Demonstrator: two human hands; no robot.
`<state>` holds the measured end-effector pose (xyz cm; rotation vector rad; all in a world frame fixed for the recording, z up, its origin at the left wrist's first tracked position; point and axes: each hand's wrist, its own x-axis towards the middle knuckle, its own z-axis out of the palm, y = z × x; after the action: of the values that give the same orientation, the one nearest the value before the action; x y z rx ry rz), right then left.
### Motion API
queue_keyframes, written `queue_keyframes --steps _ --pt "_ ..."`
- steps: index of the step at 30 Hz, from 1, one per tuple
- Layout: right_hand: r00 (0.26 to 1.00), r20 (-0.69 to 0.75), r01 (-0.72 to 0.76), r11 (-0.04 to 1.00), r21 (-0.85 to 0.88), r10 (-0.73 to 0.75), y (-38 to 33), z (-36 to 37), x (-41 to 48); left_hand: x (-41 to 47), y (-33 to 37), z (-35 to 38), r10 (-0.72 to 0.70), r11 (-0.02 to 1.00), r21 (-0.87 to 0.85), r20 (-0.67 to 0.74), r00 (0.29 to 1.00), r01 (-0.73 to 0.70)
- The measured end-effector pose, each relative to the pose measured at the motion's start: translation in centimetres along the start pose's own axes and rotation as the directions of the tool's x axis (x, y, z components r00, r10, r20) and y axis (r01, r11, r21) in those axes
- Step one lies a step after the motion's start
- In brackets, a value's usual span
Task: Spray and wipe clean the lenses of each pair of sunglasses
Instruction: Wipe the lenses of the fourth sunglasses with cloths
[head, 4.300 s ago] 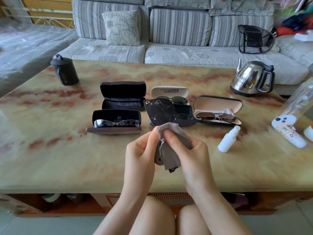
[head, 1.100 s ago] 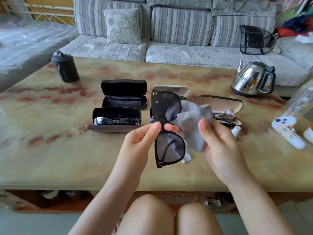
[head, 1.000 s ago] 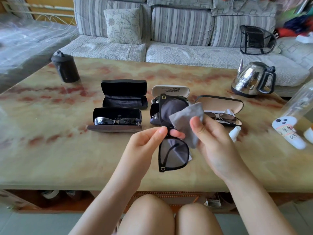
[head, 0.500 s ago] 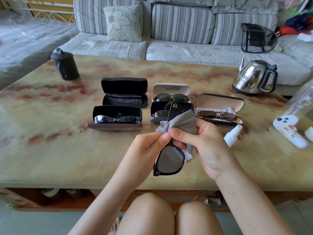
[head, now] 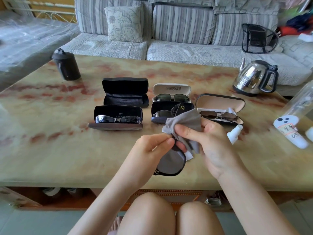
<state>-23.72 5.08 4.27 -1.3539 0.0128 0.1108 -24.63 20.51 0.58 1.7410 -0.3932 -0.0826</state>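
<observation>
Since a second ago the grey cloth [head: 184, 121] has closed over the upper lens of the black sunglasses [head: 171, 164], which then stood bare and speckled with droplets; now only that lens's top corner with its gold emblem peeks out above the fabric. The sunglasses are held upright above the near part of the table [head: 50, 150], one lens over the other, the lower lens uncovered and dark. The left hand [head: 152, 146] pinches the frame at the bridge between thumb and forefinger. The right hand [head: 210, 141] has its thumb and fingers curled round the cloth, pressing it on both faces of the upper lens. Just beside the right hand, partly hidden by it, the white spray bottle [head: 234, 134] lies on the table. Beyond the hands sit five open cases: an empty black case [head: 125, 92], a black case with silver wraparound glasses [head: 117, 118], a white case [head: 171, 89], a dark blue case [head: 159, 110] and a tan-lined case [head: 220, 103]. A steel kettle [head: 254, 77] stands at the far right.
</observation>
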Motion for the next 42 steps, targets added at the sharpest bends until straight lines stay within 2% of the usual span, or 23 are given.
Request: queue_keyframes --steps 6,10,13,16,18,23,26,29,33,36,40,42 --pt "0.989 -0.135 0.064 0.998 -0.025 -0.067 -0.9 0.2 1.2 -0.1 0.9 0.0 0.012 0.998 -0.064 0.023 1.000 -0.010" --pt "0.972 -0.213 0.084 0.995 -0.063 -0.095 -0.1 -0.3 1.5 -0.1 0.9 0.3 0.027 0.990 -0.135 -0.018 0.999 -0.030" --pt "0.983 -0.173 0.076 0.996 0.041 -0.068 0.7 -0.5 1.2 -0.1 0.7 0.4 -0.001 0.984 -0.179 -0.060 0.998 -0.009" --pt "0.997 -0.072 0.050 0.974 0.220 -0.035 0.9 -0.2 0.1 0.0 0.5 0.4 -0.029 0.981 -0.195 -0.090 0.996 0.011" --pt "1.000 0.003 0.029 0.967 0.253 -0.031 1.2 -0.1 -0.6 0.0 0.5 0.3 -0.024 0.979 -0.205 -0.101 0.995 0.003" --pt "0.994 0.050 0.095 0.991 0.091 -0.100 2.4 -0.2 -1.0 -0.1 0.3 0.2 -0.012 0.978 -0.210 -0.113 0.994 -0.012" --pt "0.997 0.047 0.065 0.997 0.044 -0.067 1.8 -0.4 -0.8 -0.1 0.3 0.2 0.021 0.990 -0.137 -0.103 0.994 -0.036" --pt "1.000 -0.020 0.022 0.998 0.059 -0.021 0.9 -0.3 0.0 -0.2 0.2 0.2 0.029 0.998 -0.057 -0.067 0.997 -0.033" --pt "0.992 -0.115 0.045 0.999 0.017 -0.042 -0.7 0.0 1.2 -0.5 0.6 0.3 0.006 0.999 -0.046 -0.018 1.000 -0.007" --pt "0.992 -0.120 0.055 0.995 0.082 -0.045 -1.0 0.3 1.3 -0.4 0.9 0.4 0.027 0.997 -0.073 -0.045 0.999 -0.030" --pt "0.973 -0.208 0.099 0.995 0.005 -0.095 0.2 0.3 1.4 -0.3 0.9 0.6 0.017 0.993 -0.113 -0.093 0.996 -0.027" --pt "0.977 -0.195 0.102 0.993 0.065 -0.087 0.8 0.2 1.2 -0.2 0.6 0.5 -0.006 0.989 -0.147 -0.120 0.993 -0.012"
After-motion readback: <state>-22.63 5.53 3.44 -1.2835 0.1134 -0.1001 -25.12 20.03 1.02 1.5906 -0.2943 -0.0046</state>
